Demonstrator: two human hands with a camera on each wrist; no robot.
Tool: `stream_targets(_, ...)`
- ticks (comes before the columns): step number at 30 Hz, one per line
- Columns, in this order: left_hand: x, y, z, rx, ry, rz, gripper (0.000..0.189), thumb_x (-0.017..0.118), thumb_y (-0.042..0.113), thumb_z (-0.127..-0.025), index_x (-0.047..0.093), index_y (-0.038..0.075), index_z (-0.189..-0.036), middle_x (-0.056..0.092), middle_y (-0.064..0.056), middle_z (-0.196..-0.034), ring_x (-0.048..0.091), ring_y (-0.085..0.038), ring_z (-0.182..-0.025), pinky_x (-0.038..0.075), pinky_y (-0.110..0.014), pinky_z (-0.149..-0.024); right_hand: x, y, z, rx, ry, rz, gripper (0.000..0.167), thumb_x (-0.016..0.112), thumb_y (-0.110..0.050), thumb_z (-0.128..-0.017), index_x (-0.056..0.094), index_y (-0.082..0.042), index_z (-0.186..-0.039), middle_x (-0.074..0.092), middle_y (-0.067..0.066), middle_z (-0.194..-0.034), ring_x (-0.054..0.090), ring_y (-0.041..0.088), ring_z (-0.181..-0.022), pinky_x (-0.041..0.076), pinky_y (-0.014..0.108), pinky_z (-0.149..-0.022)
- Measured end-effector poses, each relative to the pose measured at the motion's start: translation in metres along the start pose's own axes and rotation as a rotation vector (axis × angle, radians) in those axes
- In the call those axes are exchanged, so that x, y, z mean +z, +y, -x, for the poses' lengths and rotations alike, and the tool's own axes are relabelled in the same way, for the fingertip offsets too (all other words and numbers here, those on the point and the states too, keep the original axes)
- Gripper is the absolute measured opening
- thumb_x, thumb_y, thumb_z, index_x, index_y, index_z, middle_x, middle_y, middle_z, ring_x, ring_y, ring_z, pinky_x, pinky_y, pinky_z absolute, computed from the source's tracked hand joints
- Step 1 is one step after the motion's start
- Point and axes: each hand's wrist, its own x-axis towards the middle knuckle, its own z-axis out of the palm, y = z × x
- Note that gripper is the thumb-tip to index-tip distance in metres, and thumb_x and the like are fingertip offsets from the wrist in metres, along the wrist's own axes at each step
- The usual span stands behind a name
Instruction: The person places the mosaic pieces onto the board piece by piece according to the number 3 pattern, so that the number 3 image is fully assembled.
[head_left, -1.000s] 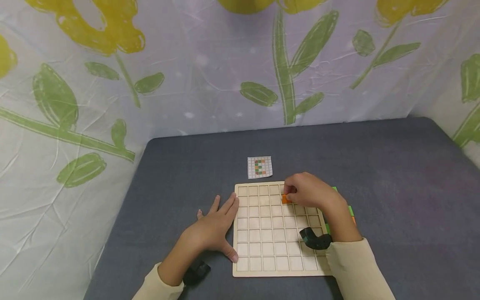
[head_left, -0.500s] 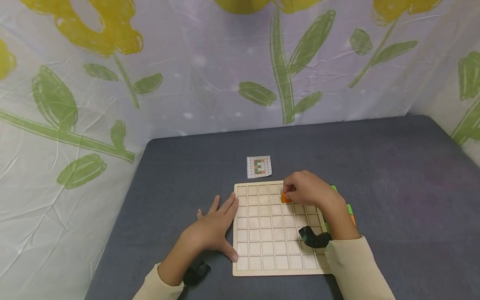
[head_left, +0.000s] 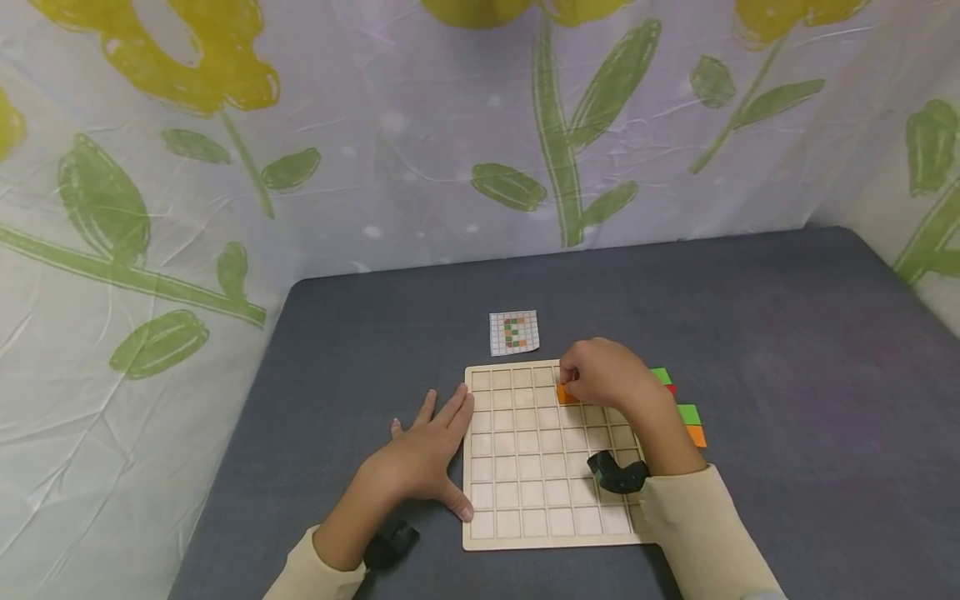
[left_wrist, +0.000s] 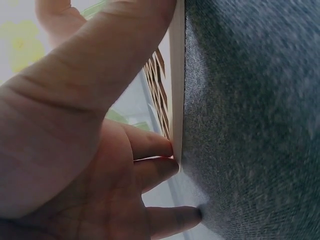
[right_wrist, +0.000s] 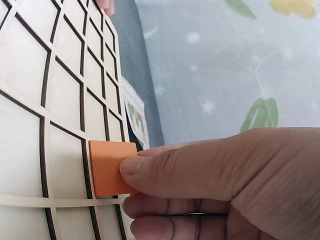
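Now, in the head view, a person's right hand point(head_left: 606, 372) pinches an orange tile point(head_left: 565, 396) at the far part of a gridded wooden board point(head_left: 517, 471) — beyond the grip and to its left lies a small printed card point(head_left: 514, 333). Right of the grip, beside the board, a green tile point(head_left: 688, 414) and a second orange tile point(head_left: 697, 436) lie on the dark table point(head_left: 375, 325). Well left of it, the left hand point(head_left: 420, 454), fingers straight and spread, grasps nothing and touches the board's edge. In the left wrist view, two of that hand's fingertips meet the board's side. In the right wrist view, the thumb lies on the pinched tile's face — whether the tile is seated in a cell cannot be told.
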Motion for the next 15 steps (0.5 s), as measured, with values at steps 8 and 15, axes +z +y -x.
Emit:
stream_targets(8, 0.0025, -0.0021, -0.0014, -0.007, 0.013, -0.031, 0.150, 0.095, 0.058, -0.045, 0.014, 0.011, -0.162, 0.006, -0.006, -0.168, 0.002, -0.046, -0.149, 0.017, -0.083, -0.096, 0.0010, -0.0026, -0.0006, -0.003, 0.028, 0.034, 0.042, 0.058, 0.011, -0.077, 0.040, -0.020, -0.054, 0.024, -0.009, -0.057, 0.022, 0.012, -0.059, 0.019, 0.031, -0.055)
stream_targets(15, 0.0016, -0.0005, 0.0003, -0.002, 0.014, -0.029, 0.149, 0.095, 0.057, -0.046, 0.015, 0.010, -0.162, 0.007, -0.006, -0.168, 0.003, -0.046, -0.149, 0.017, -0.083, -0.096, 0.0009, -0.0035, -0.0009, 0.014, 0.036, 0.071, 0.036, 0.061, 0.008, -0.078, 0.055, -0.019, -0.055, 0.037, -0.009, -0.057, 0.033, 0.013, -0.060, 0.028, 0.031, -0.055)
